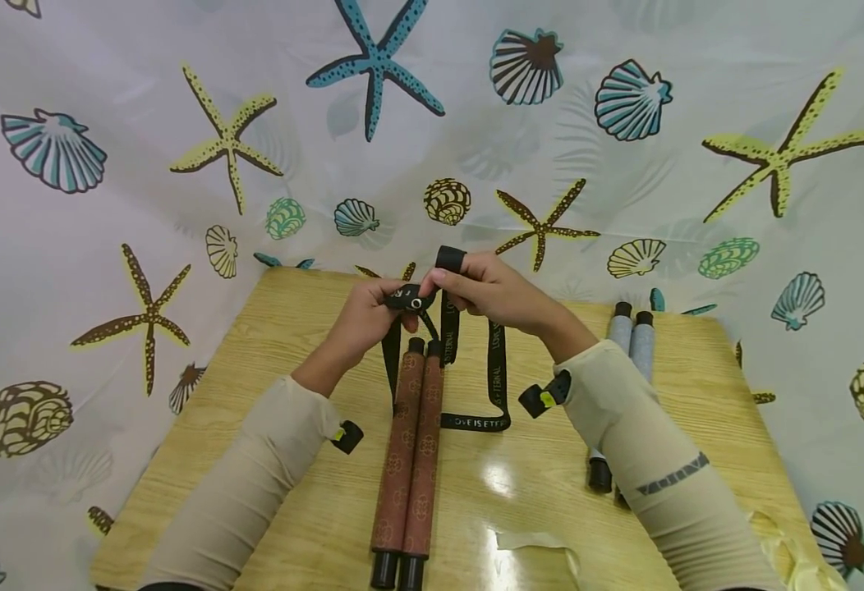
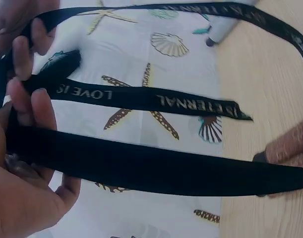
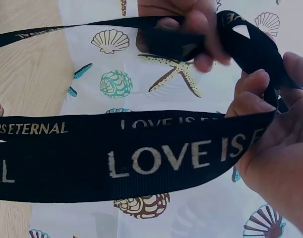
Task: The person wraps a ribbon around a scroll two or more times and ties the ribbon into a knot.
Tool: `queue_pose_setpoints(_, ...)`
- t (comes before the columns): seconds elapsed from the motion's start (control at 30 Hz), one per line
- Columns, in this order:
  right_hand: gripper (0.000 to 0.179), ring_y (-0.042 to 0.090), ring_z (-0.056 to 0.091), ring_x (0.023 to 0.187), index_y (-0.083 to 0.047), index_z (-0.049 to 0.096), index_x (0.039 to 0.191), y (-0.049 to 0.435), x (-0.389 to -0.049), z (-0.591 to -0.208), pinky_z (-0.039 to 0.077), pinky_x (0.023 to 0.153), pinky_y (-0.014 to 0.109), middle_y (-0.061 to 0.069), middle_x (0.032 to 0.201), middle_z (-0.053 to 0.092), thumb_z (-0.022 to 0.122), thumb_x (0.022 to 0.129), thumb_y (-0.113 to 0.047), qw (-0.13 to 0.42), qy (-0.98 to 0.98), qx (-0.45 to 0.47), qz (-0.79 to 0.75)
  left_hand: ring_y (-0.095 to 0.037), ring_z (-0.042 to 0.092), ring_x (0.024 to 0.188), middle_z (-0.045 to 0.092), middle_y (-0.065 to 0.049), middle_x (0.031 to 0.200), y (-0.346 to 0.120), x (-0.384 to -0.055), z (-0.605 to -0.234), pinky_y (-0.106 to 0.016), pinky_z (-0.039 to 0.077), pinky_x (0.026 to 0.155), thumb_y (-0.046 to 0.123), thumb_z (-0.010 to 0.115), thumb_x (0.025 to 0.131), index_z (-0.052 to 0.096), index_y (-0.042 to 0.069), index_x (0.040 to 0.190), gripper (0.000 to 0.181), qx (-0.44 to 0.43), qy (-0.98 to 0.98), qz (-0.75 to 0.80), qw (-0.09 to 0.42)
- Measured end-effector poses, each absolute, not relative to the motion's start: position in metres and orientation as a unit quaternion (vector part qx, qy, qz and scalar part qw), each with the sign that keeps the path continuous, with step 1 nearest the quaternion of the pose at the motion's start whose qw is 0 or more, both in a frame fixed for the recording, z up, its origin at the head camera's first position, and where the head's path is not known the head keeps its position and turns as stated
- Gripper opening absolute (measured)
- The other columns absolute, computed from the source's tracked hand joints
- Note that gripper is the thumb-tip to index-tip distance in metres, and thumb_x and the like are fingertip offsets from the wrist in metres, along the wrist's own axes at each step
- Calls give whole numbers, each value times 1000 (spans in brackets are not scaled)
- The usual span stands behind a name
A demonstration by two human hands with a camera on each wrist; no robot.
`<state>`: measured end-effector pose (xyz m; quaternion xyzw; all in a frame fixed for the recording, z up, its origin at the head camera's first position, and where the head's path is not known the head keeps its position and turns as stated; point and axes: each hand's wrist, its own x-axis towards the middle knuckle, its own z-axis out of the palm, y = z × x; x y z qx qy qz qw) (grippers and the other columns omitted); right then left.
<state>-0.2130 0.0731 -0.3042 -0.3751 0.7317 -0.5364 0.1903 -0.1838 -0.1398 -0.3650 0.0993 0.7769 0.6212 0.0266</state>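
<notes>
A long black ribbon (image 1: 498,369) printed LOVE IS ETERNAL runs between both hands and trails in a loop onto the table. My left hand (image 1: 358,324) pinches a loop of it above the brown rolls. Just to the right, my right hand (image 1: 502,291) pinches another part, folded around its fingers. In the right wrist view, the ribbon (image 3: 156,158) stretches across in wide bands with light lettering. Beneath the hands lie two reddish-brown patterned rolls (image 1: 402,460) with black ends, side by side, their far ends overlapped by ribbon in the head view.
Two grey rolls (image 1: 642,345) with black ends lie on the right of the wooden table (image 1: 291,492), partly behind the right sleeve. A strip of pale ribbon (image 1: 539,540) is near the front edge, more of it at right. A shell-and-starfish curtain (image 1: 402,164) hangs behind.
</notes>
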Motion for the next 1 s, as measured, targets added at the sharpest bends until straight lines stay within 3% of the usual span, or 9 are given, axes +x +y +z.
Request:
queue_pose_setpoints(0.17, 33, 14, 41, 59, 3, 68, 113, 76, -213, -306, 37, 57, 27, 7, 76, 55, 41, 108, -14, 170, 744, -371, -529, -4, 63, 94, 66, 13, 103, -149, -181, -362, -20, 52, 85, -4, 61, 95, 59, -5, 133, 39, 109, 728, 674, 57)
queue_pose_setpoints(0.27, 33, 16, 60, 94, 2, 66, 124, 80, -211, -306, 50, 86, 35, 14, 111, 64, 42, 108, -15, 143, 749, -374, -527, -5, 61, 103, 67, 15, 110, -155, -177, -359, -21, 50, 90, 3, 58, 98, 54, -5, 139, 42, 122, 702, 700, 48)
queue_pose_setpoints(0.37, 35, 22, 47, 136, 0, 61, 134, 83, -208, -308, 36, 115, 49, 15, 142, 54, 43, 108, -15, 108, 752, -376, -530, -3, 61, 104, 70, 19, 106, -162, -175, -358, -20, 49, 90, 12, 55, 102, 57, -3, 137, 37, 110, 689, 717, 5)
queue_pose_setpoints(0.43, 36, 22, 42, 142, -2, 60, 136, 87, -205, -310, 32, 119, 48, 15, 146, 52, 43, 108, -16, 84, 758, -369, -530, -2, 64, 101, 74, 18, 101, -167, -175, -358, -19, 51, 88, 13, 57, 102, 64, 2, 130, 30, 93, 676, 731, -33)
queue_pose_setpoints(0.5, 35, 19, 51, 130, -4, 62, 135, 92, -203, -313, 41, 110, 43, 12, 138, 59, 44, 108, -19, 68, 767, -356, -529, -3, 67, 95, 75, 15, 97, -175, -175, -360, -19, 55, 84, 9, 61, 99, 71, 10, 120, 23, 80, 655, 749, -65)
queue_pose_setpoints(0.57, 34, 13, 59, 103, -6, 65, 131, 100, -201, -319, 47, 93, 34, 8, 119, 68, 46, 107, -21, 57, 778, -338, -527, -3, 69, 90, 76, 10, 95, -186, -173, -362, -20, 57, 79, 5, 61, 98, 74, 15, 111, 21, 74, 628, 770, -91)
queue_pose_setpoints(0.63, 32, 12, 54, 80, -5, 68, 126, 109, -200, -325, 45, 77, 30, 2, 100, 68, 49, 107, -22, 54, 784, -321, -529, -4, 70, 88, 76, 7, 94, -199, -169, -362, -22, 59, 75, 3, 61, 97, 75, 18, 106, 22, 71, 603, 788, -108)
queue_pose_setpoints(0.7, 30, 15, 44, 67, -4, 70, 122, 119, -198, -331, 40, 69, 30, -3, 85, 64, 51, 105, -20, 52, 787, -307, -532, -6, 71, 85, 76, 4, 92, -216, -164, -362, -23, 59, 71, 4, 63, 97, 75, 16, 104, 19, 66, 584, 800, -124)
queue_pose_setpoints(1.0, 22, 10, 57, 73, 0, 72, 114, 170, -184, -347, 47, 69, 26, -19, 99, 72, 59, 101, -12, 51, 798, -277, -533, -14, 71, 72, 67, -6, 91, -292, -135, -358, -26, 58, 56, 2, 64, 95, 71, -1, 105, 13, 32, 487, 857, -166)
